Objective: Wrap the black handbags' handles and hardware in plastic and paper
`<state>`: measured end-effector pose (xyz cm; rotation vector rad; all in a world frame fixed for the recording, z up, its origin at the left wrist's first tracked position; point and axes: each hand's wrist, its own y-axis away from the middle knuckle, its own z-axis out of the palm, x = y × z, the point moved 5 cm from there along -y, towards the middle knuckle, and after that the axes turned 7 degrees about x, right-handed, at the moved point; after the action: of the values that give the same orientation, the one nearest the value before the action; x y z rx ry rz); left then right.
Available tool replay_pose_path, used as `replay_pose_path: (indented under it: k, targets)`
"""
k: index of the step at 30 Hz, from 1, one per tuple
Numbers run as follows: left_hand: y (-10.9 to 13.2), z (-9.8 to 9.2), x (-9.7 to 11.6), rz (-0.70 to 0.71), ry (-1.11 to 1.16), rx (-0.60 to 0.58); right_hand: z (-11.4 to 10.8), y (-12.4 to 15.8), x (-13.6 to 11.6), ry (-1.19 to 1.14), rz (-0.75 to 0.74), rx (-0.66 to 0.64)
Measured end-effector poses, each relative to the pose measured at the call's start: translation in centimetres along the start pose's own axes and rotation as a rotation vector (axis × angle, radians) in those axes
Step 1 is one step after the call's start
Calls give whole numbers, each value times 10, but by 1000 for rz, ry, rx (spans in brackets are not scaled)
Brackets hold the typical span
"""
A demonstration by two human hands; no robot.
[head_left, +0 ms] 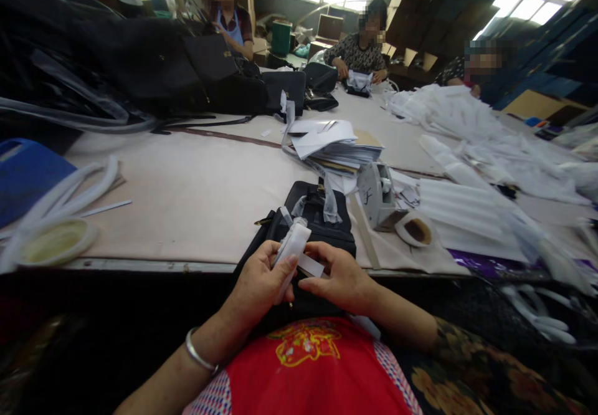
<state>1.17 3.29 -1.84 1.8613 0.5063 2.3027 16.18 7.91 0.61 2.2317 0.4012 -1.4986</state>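
Note:
My left hand (258,281) is closed around a white wrapped strap piece (290,248) that stands up out of the fist. My right hand (337,276) pinches a white paper strip (310,266) that runs off that piece. Both hands hover at the table's near edge, just over a black handbag (317,215) that hangs partly off the edge toward my lap. White tissue is wound around the bag's strap fittings (329,206).
A grey tape dispenser (377,195) and a tape roll (415,230) sit right of the bag. Behind lies a paper stack (334,144). White wrapping sheets (467,134) cover the right side. Black bags (154,72) pile at back left. Three people sit at the far end.

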Motion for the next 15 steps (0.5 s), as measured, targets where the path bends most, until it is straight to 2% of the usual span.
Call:
replay_pose_path:
  k: [3,6,9,15]
  targets:
    - [0,3,1,-23,4,9,-4,9,-11,473,-285,137]
    - [0,5,3,-29,-13,21,3,11,-11,693,-384,155]
    - [2,6,4,-53,5,7,4,7,-8,691,-457,193]
    - [3,7,7,-104,50,-63,-8,-2,2,447,-551,188]
